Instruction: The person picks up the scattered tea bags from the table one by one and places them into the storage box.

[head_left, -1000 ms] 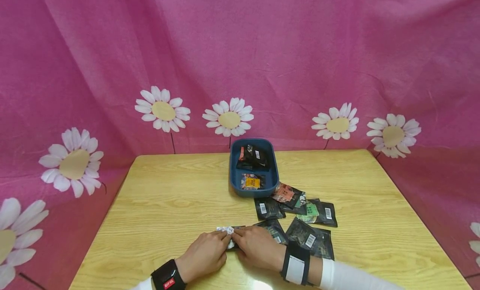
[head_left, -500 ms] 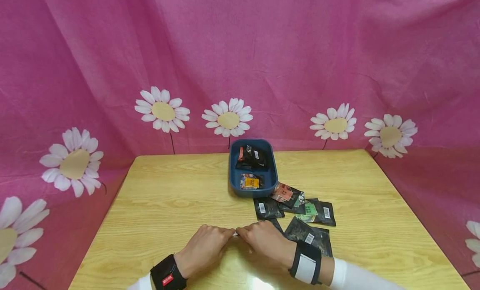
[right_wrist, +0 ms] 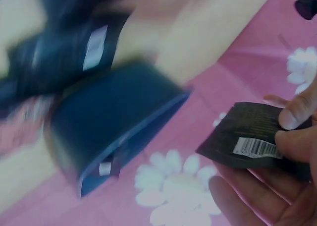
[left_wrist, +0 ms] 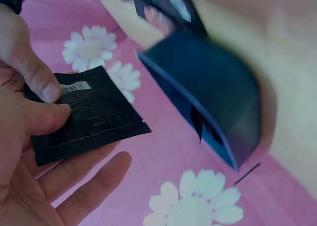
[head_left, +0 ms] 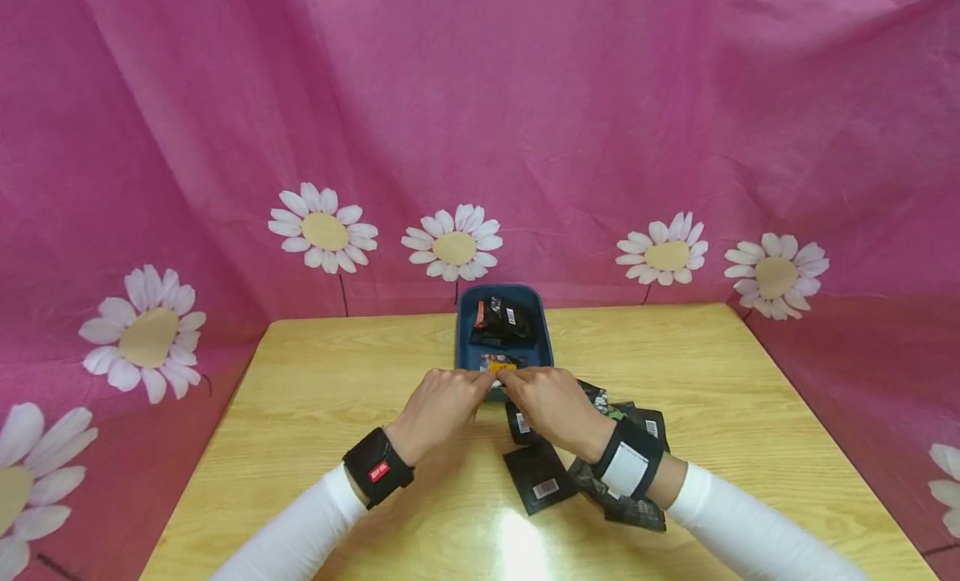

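Observation:
A flat black sachet (left_wrist: pixel 99 107) with a white barcode label is pinched between the thumbs and fingers of both hands. My left hand (head_left: pixel 442 406) grips one side and my right hand (head_left: pixel 551 406) the other, thumbs close together on its printed face. In the head view the fingers hide nearly all of it. Both hands overlap the near end of a dark blue bin (head_left: pixel 462 339). Inside the bin lie black sachets (head_left: pixel 504 323) toward the back and one with a yellow label (head_left: pixel 489 363) at the front, partly covered by my fingers.
Several black sachets (head_left: pixel 542 479) lie spread on the wooden table (head_left: pixel 352 381), right of and nearer than the bin, some under my right forearm. A pink cloth (head_left: pixel 562 131) printed with white daisies hangs behind the table.
Both hands have lifted the sachet off the table and moved it forward, up to the near end of the bin. A sachet that they partly covered shows whole on the table.

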Action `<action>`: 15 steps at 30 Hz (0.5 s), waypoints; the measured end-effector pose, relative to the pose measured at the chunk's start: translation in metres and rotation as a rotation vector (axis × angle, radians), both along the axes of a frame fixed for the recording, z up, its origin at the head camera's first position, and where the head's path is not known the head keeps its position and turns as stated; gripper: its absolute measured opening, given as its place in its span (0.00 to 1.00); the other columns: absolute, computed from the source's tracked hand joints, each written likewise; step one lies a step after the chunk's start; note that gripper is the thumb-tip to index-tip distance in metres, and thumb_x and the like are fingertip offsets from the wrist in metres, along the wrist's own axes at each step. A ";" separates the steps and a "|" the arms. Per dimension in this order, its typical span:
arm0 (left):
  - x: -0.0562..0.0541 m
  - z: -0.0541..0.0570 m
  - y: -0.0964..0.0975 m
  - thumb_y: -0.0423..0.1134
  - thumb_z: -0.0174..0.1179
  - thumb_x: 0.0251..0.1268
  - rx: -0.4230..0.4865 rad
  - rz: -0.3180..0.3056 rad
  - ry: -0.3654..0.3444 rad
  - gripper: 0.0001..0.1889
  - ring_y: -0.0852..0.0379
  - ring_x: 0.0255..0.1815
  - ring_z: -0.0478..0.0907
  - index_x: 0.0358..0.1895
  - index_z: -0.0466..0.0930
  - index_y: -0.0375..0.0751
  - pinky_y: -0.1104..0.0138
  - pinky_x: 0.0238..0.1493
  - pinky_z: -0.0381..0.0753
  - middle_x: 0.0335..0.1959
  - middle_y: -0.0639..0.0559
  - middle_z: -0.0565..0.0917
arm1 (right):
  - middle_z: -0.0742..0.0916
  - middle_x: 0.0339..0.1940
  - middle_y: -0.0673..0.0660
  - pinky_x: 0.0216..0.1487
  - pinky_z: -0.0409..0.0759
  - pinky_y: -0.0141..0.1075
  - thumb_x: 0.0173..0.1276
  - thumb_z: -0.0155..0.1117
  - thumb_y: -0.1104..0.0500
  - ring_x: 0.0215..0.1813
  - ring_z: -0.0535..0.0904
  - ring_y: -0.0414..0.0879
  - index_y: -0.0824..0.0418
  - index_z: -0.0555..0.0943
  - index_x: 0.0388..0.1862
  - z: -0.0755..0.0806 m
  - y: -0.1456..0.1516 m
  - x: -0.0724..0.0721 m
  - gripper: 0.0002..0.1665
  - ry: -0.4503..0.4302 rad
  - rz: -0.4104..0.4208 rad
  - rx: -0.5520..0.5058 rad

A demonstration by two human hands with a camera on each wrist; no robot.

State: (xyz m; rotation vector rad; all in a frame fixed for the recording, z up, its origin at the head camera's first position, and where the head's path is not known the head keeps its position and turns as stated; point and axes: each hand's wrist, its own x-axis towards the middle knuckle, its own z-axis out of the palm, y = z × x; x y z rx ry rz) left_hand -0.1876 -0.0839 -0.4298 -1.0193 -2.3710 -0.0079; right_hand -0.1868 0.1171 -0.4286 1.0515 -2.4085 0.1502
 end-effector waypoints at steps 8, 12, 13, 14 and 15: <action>-0.046 -0.003 0.015 0.34 0.61 0.64 0.013 0.079 -0.056 0.06 0.55 0.25 0.83 0.42 0.82 0.44 0.62 0.20 0.77 0.27 0.54 0.86 | 0.90 0.34 0.53 0.25 0.82 0.42 0.70 0.61 0.61 0.31 0.86 0.47 0.59 0.83 0.47 -0.002 0.003 -0.044 0.09 0.006 -0.079 -0.021; -0.068 -0.018 0.017 0.37 0.61 0.66 0.009 0.105 -0.097 0.14 0.54 0.30 0.85 0.53 0.82 0.44 0.60 0.25 0.81 0.36 0.53 0.89 | 0.90 0.40 0.55 0.29 0.84 0.45 0.70 0.61 0.61 0.34 0.87 0.49 0.61 0.84 0.49 -0.015 0.002 -0.063 0.12 0.024 -0.104 -0.024; -0.073 -0.022 0.017 0.37 0.61 0.66 0.008 0.110 -0.105 0.15 0.54 0.31 0.85 0.55 0.82 0.44 0.59 0.25 0.81 0.38 0.53 0.89 | 0.90 0.41 0.56 0.30 0.84 0.45 0.71 0.60 0.61 0.35 0.87 0.50 0.61 0.84 0.50 -0.020 0.002 -0.068 0.12 0.025 -0.111 -0.022; -0.078 -0.027 0.018 0.37 0.59 0.68 0.009 0.113 -0.107 0.15 0.54 0.32 0.85 0.56 0.82 0.44 0.59 0.26 0.82 0.39 0.53 0.89 | 0.90 0.43 0.56 0.32 0.85 0.46 0.71 0.60 0.61 0.37 0.87 0.51 0.61 0.84 0.51 -0.024 0.002 -0.072 0.13 0.023 -0.117 -0.019; -0.082 -0.031 0.018 0.38 0.58 0.70 0.012 0.116 -0.114 0.15 0.53 0.32 0.85 0.57 0.82 0.45 0.59 0.27 0.82 0.39 0.53 0.89 | 0.90 0.45 0.57 0.33 0.85 0.46 0.71 0.60 0.61 0.38 0.87 0.51 0.61 0.84 0.52 -0.029 0.002 -0.076 0.14 0.017 -0.124 -0.012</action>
